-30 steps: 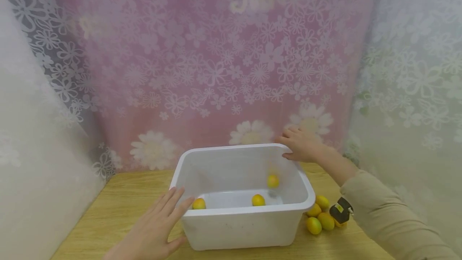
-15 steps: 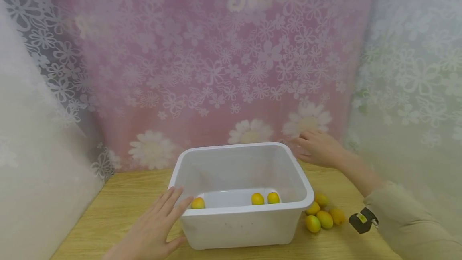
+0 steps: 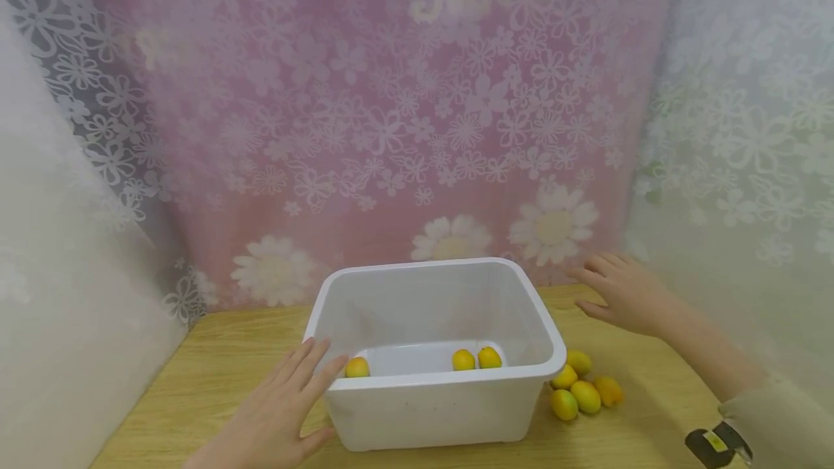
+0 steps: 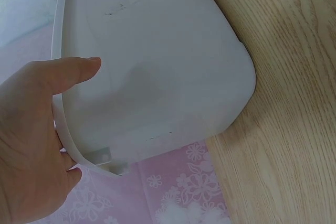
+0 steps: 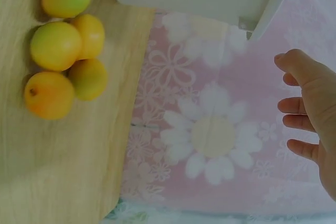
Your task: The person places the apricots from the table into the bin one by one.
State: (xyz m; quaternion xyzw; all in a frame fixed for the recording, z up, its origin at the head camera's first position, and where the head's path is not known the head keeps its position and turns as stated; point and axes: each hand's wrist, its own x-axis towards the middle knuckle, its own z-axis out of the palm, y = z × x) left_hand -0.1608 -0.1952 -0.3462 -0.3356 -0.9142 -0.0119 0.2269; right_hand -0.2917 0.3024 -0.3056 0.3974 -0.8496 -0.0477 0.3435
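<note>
A white plastic tub [image 3: 430, 411] stands on the wooden table. Inside it lie three small yellow mangoes: one mango [image 3: 357, 368] at the left and a pair [image 3: 476, 359] toward the right. My left hand [image 3: 280, 396] rests at the tub's front left corner, fingers straight and spread. From the left wrist, its thumb [image 4: 79, 72] lies over the rim against the outer wall. My right hand [image 3: 628, 299] hovers in the air right of the tub, fingers loosely extended and holding nothing. Below it, several yellow-green mangoes [image 3: 586, 396] sit in a cluster beside the tub.
The wooden table [image 3: 189, 396] runs out on both sides of the tub. Behind it hangs a pink flowered curtain [image 3: 365, 129], and pale flowered sheets [image 3: 749, 165] close in the sides. A small black device [image 3: 713, 446] is strapped at my right wrist.
A mango that was dropping inside the tub now lies on its floor beside another. My right hand has moved from above the tub's right rim out to the right. My left hand stays put.
</note>
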